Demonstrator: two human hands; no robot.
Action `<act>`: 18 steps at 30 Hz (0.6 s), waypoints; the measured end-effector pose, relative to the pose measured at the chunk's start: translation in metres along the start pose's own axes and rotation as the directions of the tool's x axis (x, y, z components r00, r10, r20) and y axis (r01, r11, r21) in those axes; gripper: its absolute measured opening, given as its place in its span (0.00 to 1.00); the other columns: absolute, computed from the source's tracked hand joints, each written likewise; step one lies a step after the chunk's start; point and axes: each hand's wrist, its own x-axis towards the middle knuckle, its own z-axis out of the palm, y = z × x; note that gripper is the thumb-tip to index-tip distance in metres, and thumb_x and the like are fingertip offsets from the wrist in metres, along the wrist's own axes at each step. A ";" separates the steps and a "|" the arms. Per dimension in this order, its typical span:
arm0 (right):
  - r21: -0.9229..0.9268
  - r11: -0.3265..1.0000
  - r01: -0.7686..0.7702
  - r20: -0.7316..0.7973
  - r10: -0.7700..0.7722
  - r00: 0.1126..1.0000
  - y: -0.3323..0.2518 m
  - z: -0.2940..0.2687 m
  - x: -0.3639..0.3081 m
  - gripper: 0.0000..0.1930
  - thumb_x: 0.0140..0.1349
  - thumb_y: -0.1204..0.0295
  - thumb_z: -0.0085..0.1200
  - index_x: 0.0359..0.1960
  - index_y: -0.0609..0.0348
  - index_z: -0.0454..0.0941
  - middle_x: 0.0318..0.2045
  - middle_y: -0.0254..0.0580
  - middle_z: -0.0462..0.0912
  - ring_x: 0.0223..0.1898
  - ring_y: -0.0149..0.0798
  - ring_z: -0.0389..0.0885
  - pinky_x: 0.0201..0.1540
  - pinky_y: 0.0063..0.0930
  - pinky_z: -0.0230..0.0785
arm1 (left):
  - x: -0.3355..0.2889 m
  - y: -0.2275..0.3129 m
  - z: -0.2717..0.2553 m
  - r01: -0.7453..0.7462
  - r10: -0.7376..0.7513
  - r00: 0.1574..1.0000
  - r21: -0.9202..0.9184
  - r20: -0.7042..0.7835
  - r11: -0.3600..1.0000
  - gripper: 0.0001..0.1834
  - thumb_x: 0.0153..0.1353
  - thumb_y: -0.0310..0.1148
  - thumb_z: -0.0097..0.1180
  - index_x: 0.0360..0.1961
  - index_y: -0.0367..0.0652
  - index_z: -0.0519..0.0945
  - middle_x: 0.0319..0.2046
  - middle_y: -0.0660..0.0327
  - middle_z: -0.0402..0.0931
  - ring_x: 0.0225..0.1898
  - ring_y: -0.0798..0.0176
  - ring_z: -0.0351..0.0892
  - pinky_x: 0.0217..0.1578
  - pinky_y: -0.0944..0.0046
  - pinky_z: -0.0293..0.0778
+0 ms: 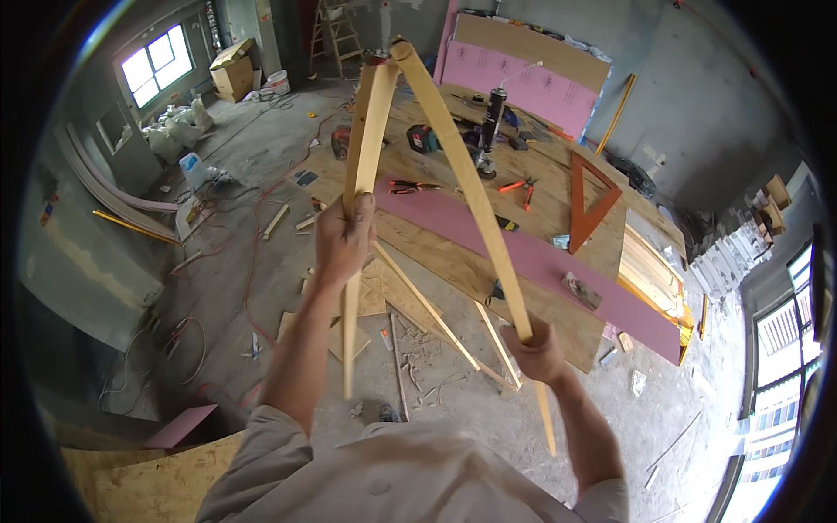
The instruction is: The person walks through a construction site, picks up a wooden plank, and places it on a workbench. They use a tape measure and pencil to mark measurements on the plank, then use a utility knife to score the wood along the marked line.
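Observation:
My left hand (343,237) is closed around a pale wooden batten (375,122), which stands almost upright and reaches down past my forearm. A second long wooden batten (466,187) slants from the top middle down to the right, and my right hand (535,350) grips its lower part. At the top the two battens come close together; whether they touch I cannot tell. Behind them is a plywood worktable (549,222) with a long pink board (558,261) across it. Red-handled pliers (411,186) and orange-handled cutters (528,192) lie on it.
A caulking gun (491,126), a cordless tool (423,138) and an orange triangular square (590,205) are on the table. Wood strips (423,301) and offcuts litter the concrete floor below. A red cord (251,261) runs along the left. A stepladder (336,35) stands at the back.

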 end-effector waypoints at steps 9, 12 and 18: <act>0.207 0.940 -0.272 0.196 0.233 0.953 -0.018 -0.112 -0.040 0.10 0.63 0.68 0.56 0.26 0.60 0.74 0.18 0.28 0.71 0.20 0.19 0.68 0.18 0.18 0.57 | 0.030 0.019 -0.035 0.182 -0.112 0.873 -0.103 0.475 0.978 0.33 0.68 0.61 0.35 0.26 0.39 0.71 0.10 0.63 0.66 0.10 0.70 0.64 0.16 0.70 0.63; 0.236 0.964 -0.123 -0.205 0.173 0.963 0.009 -0.064 -0.026 0.09 0.65 0.67 0.54 0.33 0.61 0.74 0.20 0.25 0.69 0.24 0.20 0.66 0.24 0.18 0.59 | 0.025 0.037 0.006 0.111 -0.075 0.891 -0.055 0.449 0.992 0.31 0.70 0.59 0.33 0.28 0.40 0.70 0.12 0.64 0.66 0.13 0.71 0.65 0.18 0.70 0.63; 0.341 0.935 0.097 -0.456 0.074 0.887 -0.011 0.042 0.010 0.14 0.68 0.62 0.49 0.41 0.63 0.71 0.23 0.33 0.70 0.26 0.28 0.65 0.28 0.25 0.62 | -0.014 0.073 0.074 0.114 -0.086 0.926 -0.055 0.368 0.992 0.30 0.71 0.57 0.31 0.40 0.40 0.72 0.23 0.68 0.66 0.26 0.74 0.64 0.28 0.71 0.63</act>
